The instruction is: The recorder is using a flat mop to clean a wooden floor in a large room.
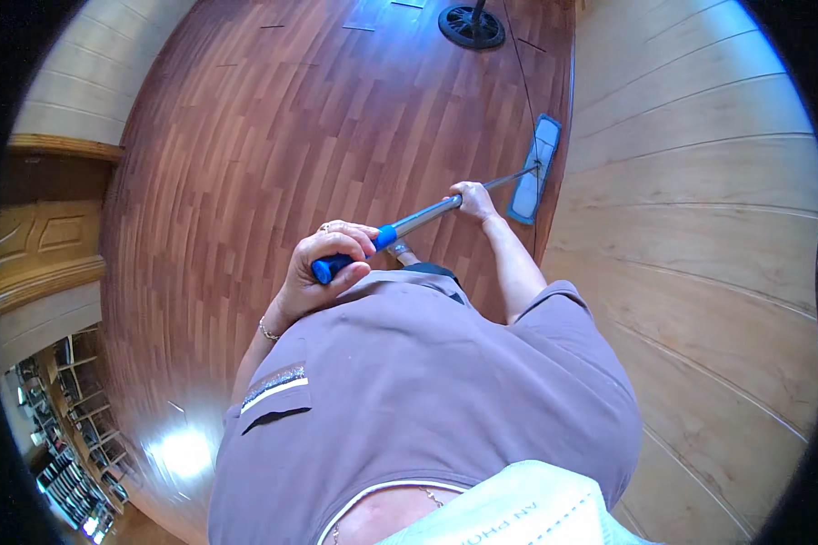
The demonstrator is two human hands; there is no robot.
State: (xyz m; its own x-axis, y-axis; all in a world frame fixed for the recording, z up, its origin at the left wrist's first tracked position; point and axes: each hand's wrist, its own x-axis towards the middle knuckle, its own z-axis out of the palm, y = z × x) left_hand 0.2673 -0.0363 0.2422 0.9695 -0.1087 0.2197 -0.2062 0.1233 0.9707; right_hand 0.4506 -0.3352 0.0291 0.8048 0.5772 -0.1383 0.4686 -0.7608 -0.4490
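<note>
A flat mop [427, 215] with a metal pole and a blue grip slants across the view in front of me. My left hand [323, 254] wraps round the blue grip at the pole's upper end. Further down the metal pole, my right hand [473, 201] is closed on it, with the arm stretched forward. The mop's long blue and white head [535, 169] lies flat on the wooden floor [273, 163], close along the right wall. Part of my foot [398, 250] shows beneath the pole.
A pale panelled wall [682, 245] runs along the right side. Ahead on the floor stands a round black base [471, 27] with a post, and a thin dark cable [522, 77] trails near it. At left are a wooden door [45, 227] and shelves [82, 391].
</note>
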